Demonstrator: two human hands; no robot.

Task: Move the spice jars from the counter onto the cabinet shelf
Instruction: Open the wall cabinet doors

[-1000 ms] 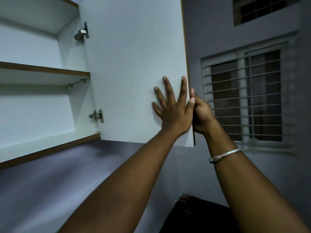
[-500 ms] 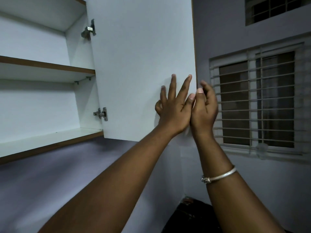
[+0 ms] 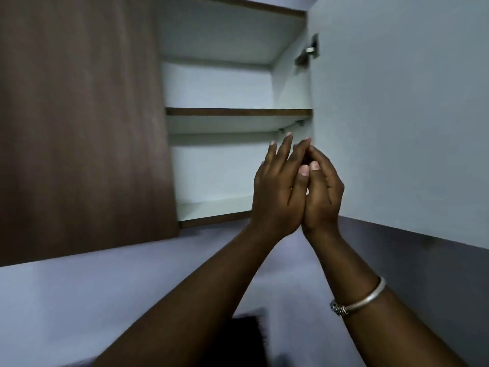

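Note:
An open wall cabinet shows a bare white middle shelf [image 3: 238, 120] and a bare bottom shelf [image 3: 211, 210] with brown front edges. No spice jars or counter are in view. My left hand [image 3: 277, 192] and my right hand [image 3: 321, 197] are raised together in front of the cabinet opening, side by side and touching, with nothing held. The left hand's fingers are loosely spread; the right hand's fingers curl inward. A silver bangle [image 3: 362, 300] sits on my right wrist.
The white inner face of the open cabinet door [image 3: 397, 115] stands at the right, with a hinge [image 3: 309, 53] near its top. A closed dark brown door [image 3: 79, 123] fills the left. A lilac wall [image 3: 79, 300] lies below the cabinet.
Both hands have come off the open door's edge and now hover together in front of the shelves. My view has swung left; the window is gone and the brown door appears.

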